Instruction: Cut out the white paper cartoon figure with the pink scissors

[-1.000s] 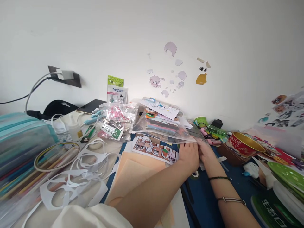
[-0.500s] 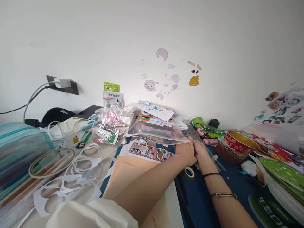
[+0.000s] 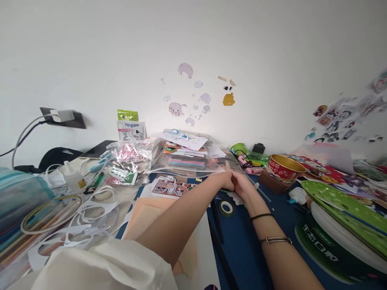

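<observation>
My left hand (image 3: 226, 178) reaches to the right front corner of a clear plastic bag (image 3: 160, 164) stuffed with papers and coloured sheets. Its fingers are curled, with one fingertip pointing up. Pressed close beside it, my right hand (image 3: 242, 186) bends its fingers in toward the left one. Whatever lies between the fingers is hidden. A pale scrap (image 3: 236, 198) shows just below the hands. Nearer to me lies a roll of tape (image 3: 226, 208). Under my left forearm are a sticker sheet with cartoon animals (image 3: 169, 187) and peach-coloured paper sheets (image 3: 142, 213).
On the left are white paper cut-outs (image 3: 99, 209), a hoop (image 3: 24, 225), a glue bottle (image 3: 71, 177) and a pencil bag (image 3: 21, 189). To the right stand a red and gold bowl (image 3: 287, 169) and a green-lidded tub (image 3: 320, 249). Stickers (image 3: 229, 99) dot the wall.
The view has turned to the right, so everything appears shifted left. Both hands stay near the bag's corner. My right hand is slightly more apart from the left, and the pale scrap below shows more.
</observation>
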`<action>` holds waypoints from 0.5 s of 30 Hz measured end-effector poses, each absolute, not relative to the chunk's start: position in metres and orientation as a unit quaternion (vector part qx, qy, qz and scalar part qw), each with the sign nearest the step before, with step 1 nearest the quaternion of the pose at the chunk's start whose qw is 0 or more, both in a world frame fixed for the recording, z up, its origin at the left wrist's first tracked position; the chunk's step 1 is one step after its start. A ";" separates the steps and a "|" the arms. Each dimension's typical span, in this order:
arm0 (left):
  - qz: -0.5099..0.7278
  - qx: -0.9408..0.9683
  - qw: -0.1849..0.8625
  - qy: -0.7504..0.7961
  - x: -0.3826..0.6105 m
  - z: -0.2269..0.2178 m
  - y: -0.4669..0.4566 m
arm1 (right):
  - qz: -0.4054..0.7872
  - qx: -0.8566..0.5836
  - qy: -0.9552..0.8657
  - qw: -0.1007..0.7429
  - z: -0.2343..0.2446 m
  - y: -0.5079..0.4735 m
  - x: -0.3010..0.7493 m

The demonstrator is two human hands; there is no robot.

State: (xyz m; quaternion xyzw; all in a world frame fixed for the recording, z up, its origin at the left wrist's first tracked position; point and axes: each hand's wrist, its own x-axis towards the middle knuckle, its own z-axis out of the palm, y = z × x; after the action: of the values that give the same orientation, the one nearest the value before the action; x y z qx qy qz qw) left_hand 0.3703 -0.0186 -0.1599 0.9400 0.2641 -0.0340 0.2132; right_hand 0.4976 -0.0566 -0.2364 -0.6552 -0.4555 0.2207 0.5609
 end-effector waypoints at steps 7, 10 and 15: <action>-0.065 0.936 0.255 0.234 0.365 -0.155 -0.012 | 0.381 -0.628 -0.351 0.581 -0.219 -0.086 0.500; -0.055 0.936 0.268 0.222 0.363 -0.155 -0.013 | 0.398 -0.619 -0.330 0.591 -0.215 -0.086 0.498; 0.004 0.941 0.272 0.199 0.359 -0.153 -0.014 | 0.396 -0.633 -0.339 0.572 -0.213 -0.084 0.492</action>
State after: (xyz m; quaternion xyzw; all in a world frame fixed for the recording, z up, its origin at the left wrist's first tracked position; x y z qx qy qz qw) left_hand 0.3594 -0.0144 -0.1533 0.9414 0.1989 0.0036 0.2725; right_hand 0.4919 -0.0840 -0.2126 -0.6328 -0.3392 0.3963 0.5722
